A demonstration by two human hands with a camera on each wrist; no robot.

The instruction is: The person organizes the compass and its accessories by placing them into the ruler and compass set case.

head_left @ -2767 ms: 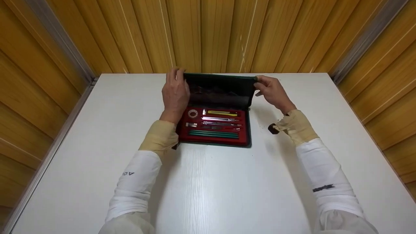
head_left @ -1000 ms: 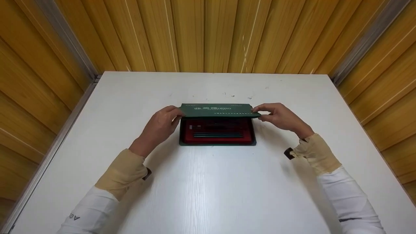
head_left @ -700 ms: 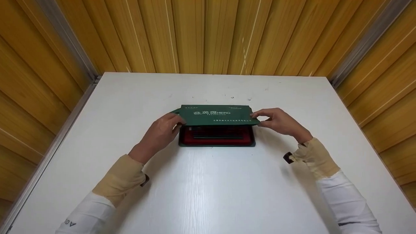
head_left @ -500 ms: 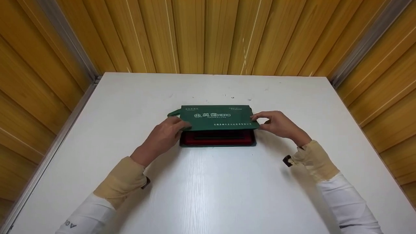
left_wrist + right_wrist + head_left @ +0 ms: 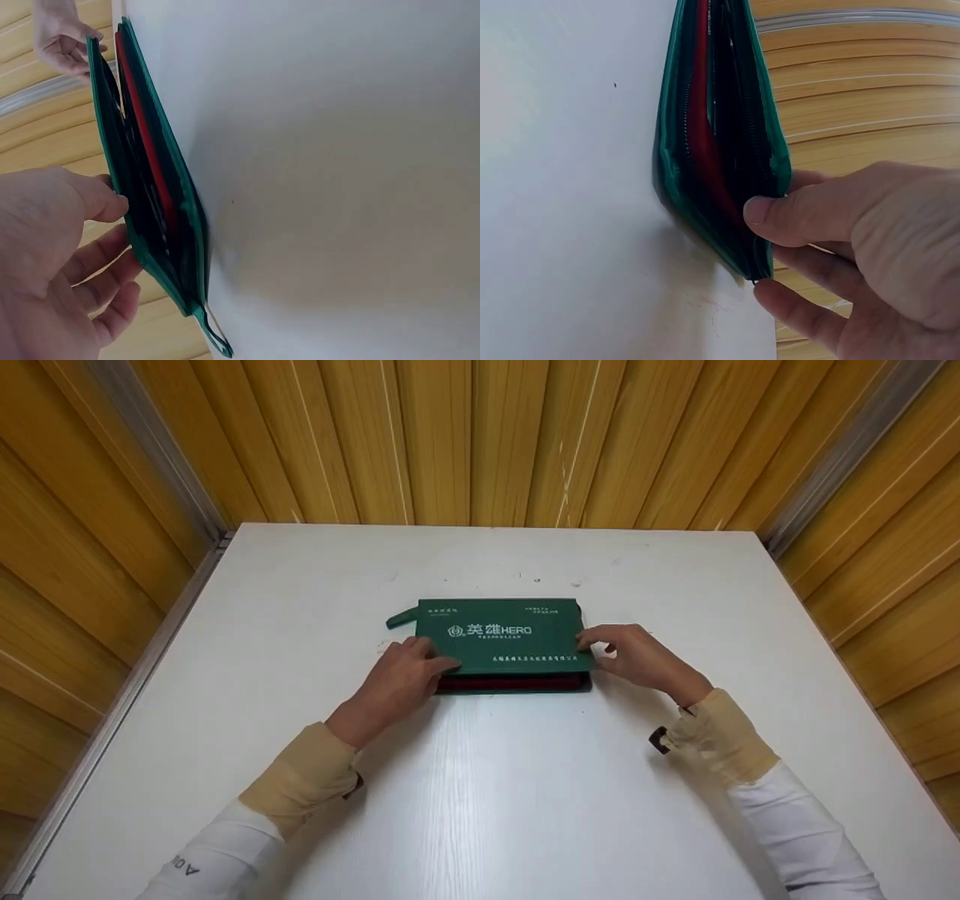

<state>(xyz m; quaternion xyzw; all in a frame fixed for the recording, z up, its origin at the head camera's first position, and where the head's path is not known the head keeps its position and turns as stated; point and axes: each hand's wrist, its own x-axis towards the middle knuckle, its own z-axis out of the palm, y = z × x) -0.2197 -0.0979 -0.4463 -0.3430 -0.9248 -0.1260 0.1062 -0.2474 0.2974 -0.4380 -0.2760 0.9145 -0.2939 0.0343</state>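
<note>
A green zippered drawing-instrument case (image 5: 510, 645) marked HERO lies on the white table with its lid lowered at a slant. A narrow gap along the front shows the red tray (image 5: 517, 685); the tools inside are mostly hidden. My left hand (image 5: 397, 679) holds the lid's front left corner, thumb along its edge and the other fingers curled at the side. At the front right corner, my right hand (image 5: 637, 656) pinches the lid. In the right wrist view its thumb (image 5: 769, 212) sits inside the lid's rim, fingers behind.
A green wrist strap (image 5: 402, 619) sticks out from the case's left side. Small marks and specks lie on the white table (image 5: 495, 795) behind the case. Wood-look panel walls (image 5: 510, 442) rise beyond the back edge and at both sides.
The lid has swung from upright down towards the front, covering the tray and its tools. Both hands came down with it, and lately my left hand slid slightly right along the lid's edge.
</note>
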